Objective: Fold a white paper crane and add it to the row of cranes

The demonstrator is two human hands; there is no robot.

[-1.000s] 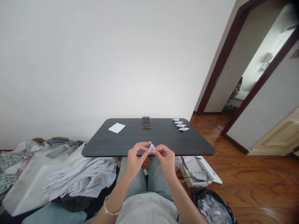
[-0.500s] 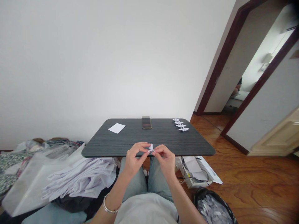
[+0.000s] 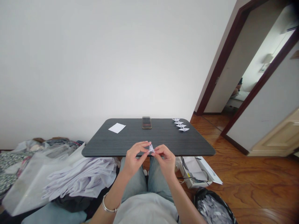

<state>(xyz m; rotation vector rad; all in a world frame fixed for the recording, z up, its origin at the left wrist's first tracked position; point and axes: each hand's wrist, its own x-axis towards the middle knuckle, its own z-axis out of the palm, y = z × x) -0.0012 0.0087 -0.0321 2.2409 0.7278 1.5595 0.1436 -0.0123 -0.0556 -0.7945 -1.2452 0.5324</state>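
Small white paper piece [image 3: 151, 149]: thin matte stock, folded into a narrow pointed shape with crisp creases. Exact fold stage is hard to read at this size. Held in the air over the near edge of the tabletop [image 3: 161, 140], both hands pinching it.

Left hand [image 3: 135, 158] and right hand [image 3: 166, 160] curled, fingers drawn in, fingertips closing on the paper from either side. Silver bangle [image 3: 109, 206] on left wrist. Pale denim jeans [image 3: 133, 183] below.

Tabletop dark, finely streaked, with rounded corners. On it, far side: blank white paper rectangle [image 3: 116, 128], smartphone [image 3: 146, 123] with blurred screen, and four folded paper cranes [image 3: 180, 125] in a slanting row near the right corner.

Lower left, crumpled white sheets [image 3: 79, 180] spill across translucent plastic. Lower right, black bag [image 3: 212, 208] holds pale paper scraps, beside a polished wood floor [image 3: 252, 183].
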